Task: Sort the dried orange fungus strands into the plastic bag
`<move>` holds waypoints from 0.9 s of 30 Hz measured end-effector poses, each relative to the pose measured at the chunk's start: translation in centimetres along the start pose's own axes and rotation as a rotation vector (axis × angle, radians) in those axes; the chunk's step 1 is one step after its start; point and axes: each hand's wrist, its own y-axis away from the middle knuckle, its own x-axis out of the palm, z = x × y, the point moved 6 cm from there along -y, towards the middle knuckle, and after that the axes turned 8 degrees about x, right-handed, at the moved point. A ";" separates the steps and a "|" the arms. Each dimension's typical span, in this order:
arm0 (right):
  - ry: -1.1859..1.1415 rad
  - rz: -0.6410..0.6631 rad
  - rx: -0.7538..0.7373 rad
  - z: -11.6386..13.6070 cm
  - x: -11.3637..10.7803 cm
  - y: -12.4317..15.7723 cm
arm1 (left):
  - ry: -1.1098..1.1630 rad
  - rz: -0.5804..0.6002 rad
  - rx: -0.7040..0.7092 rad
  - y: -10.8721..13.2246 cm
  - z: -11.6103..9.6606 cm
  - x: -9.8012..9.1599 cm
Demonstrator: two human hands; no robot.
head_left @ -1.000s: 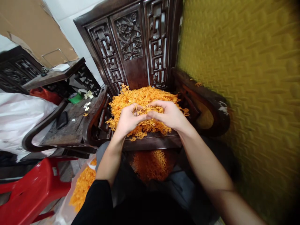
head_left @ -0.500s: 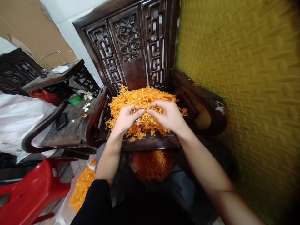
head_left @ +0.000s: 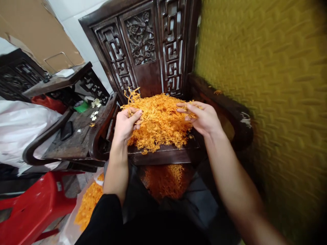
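Observation:
A heap of orange, thin, branching pieces (head_left: 160, 126) that look like plastic lies on the seat of a carved dark wooden chair (head_left: 163, 157). At the heap's left side my left hand (head_left: 125, 124) is closed, thumb against fingers, on an orange branching strand (head_left: 131, 97) that sticks up above it. Over the heap's right edge is my right hand (head_left: 201, 117). Its fingers point left, and a small orange piece shows between thumb and fingers, partly hidden by them. The two hands are well apart.
A bag of orange pieces (head_left: 89, 204) stands on the floor at left, beside a red plastic stool (head_left: 38, 207). A side table (head_left: 68, 144) carries a black wallet-like object (head_left: 66, 131) and green tape (head_left: 81, 107). A yellow textured surface (head_left: 260, 68) rises at right.
My hands were together over the middle of the heap and have parted. The left moved left with its strand; the right moved right towards the heap's edge.

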 end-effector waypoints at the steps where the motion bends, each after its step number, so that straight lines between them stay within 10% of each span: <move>1: -0.003 0.027 0.016 -0.3 0.5 0.2 | 0.000 0.023 -0.015 0.1 0.1 0.5; 13: 0.547 0.137 -0.488 2.7 6.3 4.8 | -0.127 0.149 0.069 1.1 0.1 3.0; 18: 0.947 0.474 -0.722 4.0 8.3 7.8 | -0.131 0.261 0.037 1.5 0.2 3.3; 27: 1.274 0.345 -0.803 3.3 9.7 8.4 | -0.208 0.306 0.016 2.1 -0.2 4.0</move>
